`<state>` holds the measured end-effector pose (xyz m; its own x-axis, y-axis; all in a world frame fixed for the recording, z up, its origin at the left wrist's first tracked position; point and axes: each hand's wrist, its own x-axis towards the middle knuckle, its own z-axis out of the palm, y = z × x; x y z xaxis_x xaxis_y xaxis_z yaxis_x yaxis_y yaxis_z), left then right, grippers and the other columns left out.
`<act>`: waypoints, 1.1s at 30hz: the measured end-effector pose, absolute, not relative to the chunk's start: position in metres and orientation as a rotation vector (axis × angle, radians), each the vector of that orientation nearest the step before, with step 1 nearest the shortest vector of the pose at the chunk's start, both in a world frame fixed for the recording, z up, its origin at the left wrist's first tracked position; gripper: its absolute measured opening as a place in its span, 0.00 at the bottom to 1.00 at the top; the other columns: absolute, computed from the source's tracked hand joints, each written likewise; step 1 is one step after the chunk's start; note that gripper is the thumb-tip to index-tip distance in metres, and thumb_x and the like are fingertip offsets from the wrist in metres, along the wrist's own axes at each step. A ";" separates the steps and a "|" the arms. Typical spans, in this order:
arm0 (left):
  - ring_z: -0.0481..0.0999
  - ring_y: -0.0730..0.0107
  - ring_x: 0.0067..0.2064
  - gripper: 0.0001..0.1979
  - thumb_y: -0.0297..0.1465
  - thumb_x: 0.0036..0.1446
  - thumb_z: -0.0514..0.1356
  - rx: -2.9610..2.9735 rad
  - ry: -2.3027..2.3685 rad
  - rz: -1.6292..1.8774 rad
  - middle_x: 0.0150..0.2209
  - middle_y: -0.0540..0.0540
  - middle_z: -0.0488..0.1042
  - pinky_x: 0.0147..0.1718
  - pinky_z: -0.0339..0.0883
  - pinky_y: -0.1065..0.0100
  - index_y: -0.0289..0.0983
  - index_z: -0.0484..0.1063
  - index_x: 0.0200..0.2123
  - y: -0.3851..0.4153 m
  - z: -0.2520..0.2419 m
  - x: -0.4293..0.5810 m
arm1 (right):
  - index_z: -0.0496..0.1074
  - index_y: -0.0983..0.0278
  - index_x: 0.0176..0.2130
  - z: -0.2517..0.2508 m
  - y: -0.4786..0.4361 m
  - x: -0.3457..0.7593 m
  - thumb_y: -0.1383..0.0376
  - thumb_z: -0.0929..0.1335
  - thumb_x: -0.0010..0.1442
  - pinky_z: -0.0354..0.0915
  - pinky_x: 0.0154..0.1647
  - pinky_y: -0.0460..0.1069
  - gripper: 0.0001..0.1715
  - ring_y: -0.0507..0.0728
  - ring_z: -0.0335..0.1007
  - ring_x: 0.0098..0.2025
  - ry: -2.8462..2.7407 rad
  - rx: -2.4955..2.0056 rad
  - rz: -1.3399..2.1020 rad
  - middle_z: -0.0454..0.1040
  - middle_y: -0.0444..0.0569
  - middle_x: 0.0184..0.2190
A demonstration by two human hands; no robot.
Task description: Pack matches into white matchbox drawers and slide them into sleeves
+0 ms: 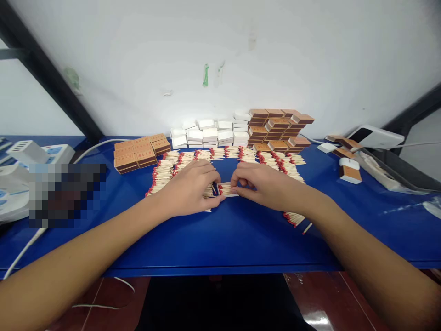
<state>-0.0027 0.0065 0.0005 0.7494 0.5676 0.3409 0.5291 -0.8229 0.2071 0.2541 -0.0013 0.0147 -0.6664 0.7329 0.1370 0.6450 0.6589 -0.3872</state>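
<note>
1. Surface [223,248], blue, its front edge running across the view.
2. Single match [307,228], lying apart from the others, near the right forearm.
3. Tray [231,196], small, white, shallow, lying between both hands at mid-surface. Contents: a layer of matches [226,189], red heads toward the left end.
4. Left hand [198,186]: thumb at the near left corner, forefinger at the far one, gripping the tray's left end.
5. Right hand [257,180]: fingers curled, thumb at the tray's right end; cannot tell whether it pinches the tray or the matches.
6. Handling, by judgement: tray very light, thin-walled, likely card, easily crushed or tipped; best held lightly by its short ends or lower side walls. Matches stiff but brittle, apt to roll; best squared by the plain ends, away from the heads.
7. Loose matches [160,174], red-headed, in many bundles, arcing around both hands from left to right.
8. Printed matchboxes [139,151], brown, in a block at left; contents hidden.
9. White trays [206,135], stacked behind the matches.
10. Brown boxes [275,128], stacked higher, right of the white trays.
11. Wall [220,41], pale, marked with green scraps.
</note>
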 end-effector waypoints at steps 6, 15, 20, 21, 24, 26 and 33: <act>0.78 0.52 0.49 0.11 0.39 0.68 0.67 2.838 0.895 0.597 0.41 0.42 0.79 0.55 0.71 0.53 0.36 0.78 0.43 0.007 0.000 -0.003 | 0.77 0.61 0.37 0.025 0.016 0.278 0.59 0.69 0.71 0.57 0.37 0.53 0.11 0.59 0.70 0.34 -2.407 -1.313 0.186 0.76 0.50 0.32; 0.78 0.51 0.51 0.12 0.40 0.68 0.68 2.831 0.915 0.577 0.42 0.41 0.80 0.55 0.71 0.52 0.36 0.79 0.44 0.008 -0.001 -0.004 | 0.79 0.62 0.39 0.015 0.043 0.299 0.65 0.69 0.69 0.59 0.36 0.53 0.07 0.60 0.71 0.36 -2.463 -1.606 0.164 0.79 0.51 0.33; 0.78 0.52 0.50 0.12 0.40 0.68 0.68 2.848 0.903 0.590 0.42 0.42 0.80 0.55 0.71 0.52 0.36 0.79 0.44 0.009 -0.001 -0.004 | 0.78 0.63 0.38 0.015 0.042 0.293 0.65 0.69 0.69 0.59 0.36 0.52 0.08 0.59 0.71 0.35 -2.470 -1.630 0.202 0.78 0.52 0.34; 0.78 0.52 0.50 0.12 0.40 0.68 0.68 2.849 0.901 0.590 0.42 0.41 0.80 0.55 0.71 0.52 0.36 0.79 0.44 0.009 -0.001 -0.004 | 0.78 0.63 0.38 0.015 0.042 0.294 0.65 0.69 0.70 0.59 0.36 0.52 0.08 0.59 0.71 0.35 -2.471 -1.635 0.214 0.78 0.52 0.34; 0.78 0.51 0.51 0.12 0.40 0.67 0.68 2.843 0.903 0.589 0.43 0.41 0.80 0.55 0.72 0.52 0.37 0.79 0.44 0.009 -0.002 -0.005 | 0.77 0.62 0.38 0.014 0.042 0.296 0.64 0.68 0.70 0.60 0.36 0.52 0.08 0.59 0.71 0.35 -2.475 -1.621 0.264 0.78 0.52 0.34; 0.78 0.51 0.51 0.12 0.40 0.68 0.68 2.838 0.904 0.589 0.43 0.42 0.80 0.55 0.72 0.51 0.37 0.79 0.44 0.009 -0.002 -0.005 | 0.77 0.62 0.37 0.014 0.042 0.298 0.63 0.68 0.70 0.60 0.36 0.52 0.09 0.59 0.71 0.34 -2.481 -1.598 0.301 0.78 0.51 0.34; 0.78 0.52 0.50 0.12 0.40 0.68 0.68 2.849 0.900 0.593 0.42 0.41 0.80 0.55 0.72 0.51 0.36 0.79 0.44 0.009 -0.002 -0.005 | 0.77 0.62 0.40 0.014 0.041 0.297 0.59 0.69 0.70 0.59 0.37 0.53 0.09 0.60 0.70 0.36 -2.495 -1.569 0.271 0.77 0.52 0.35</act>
